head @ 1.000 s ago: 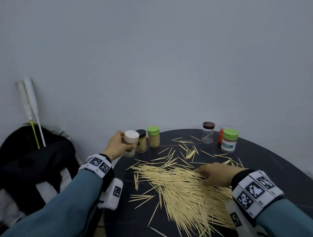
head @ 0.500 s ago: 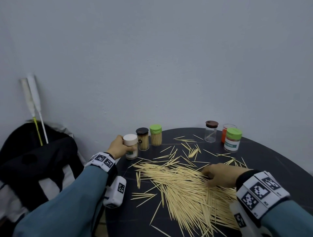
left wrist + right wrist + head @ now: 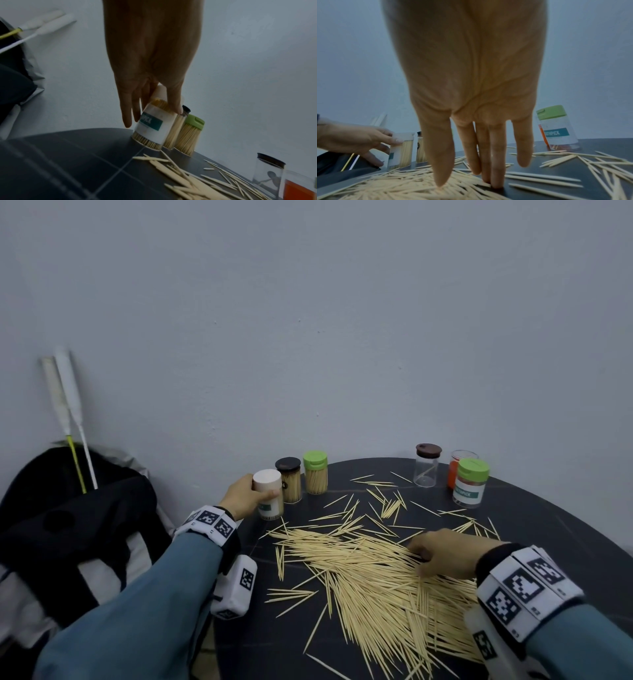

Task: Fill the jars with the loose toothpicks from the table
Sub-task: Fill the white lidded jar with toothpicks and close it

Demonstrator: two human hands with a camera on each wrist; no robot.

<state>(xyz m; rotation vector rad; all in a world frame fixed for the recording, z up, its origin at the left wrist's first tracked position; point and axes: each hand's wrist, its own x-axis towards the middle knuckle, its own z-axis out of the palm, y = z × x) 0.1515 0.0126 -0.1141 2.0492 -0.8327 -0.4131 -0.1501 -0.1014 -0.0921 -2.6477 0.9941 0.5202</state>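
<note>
We see the left hand (image 3: 241, 497) wrapped around the white-capped jar (image 3: 269, 495) at the table's (image 3: 548, 529) far left edge: the thumb presses its near side and the fingers curl behind it, mostly out of sight from the head camera. In the left wrist view the jar looks tilted, its base touching the dark tabletop, though the wide lens makes the lean hard to judge. It is packed with toothpicks, and its teal label is partly covered by the fingers (image 3: 126, 116).

Just beside it stand two more full jars, the dark-lidded jar (image 3: 289, 480) and the green-lidded jar (image 3: 315, 472), close together — whether they touch we cannot tell.

The right hand (image 3: 445, 554) lies over the heap of loose toothpicks (image 3: 370, 577) in the middle of the table. From the right wrist camera its fingers (image 3: 443, 162) point down, nearly straight, tips on the sticks and the tabletop; we cannot see whether any toothpick is caught under them.

At the far right stand a nearly empty brown-lidded jar (image 3: 427, 465), an orange jar (image 3: 457, 470) half hidden behind a labelled green-capped jar (image 3: 471, 486) — its contents are not clear.

A black bag (image 3: 68, 525) sits left of the table, cut off by the frame's edge.
</note>
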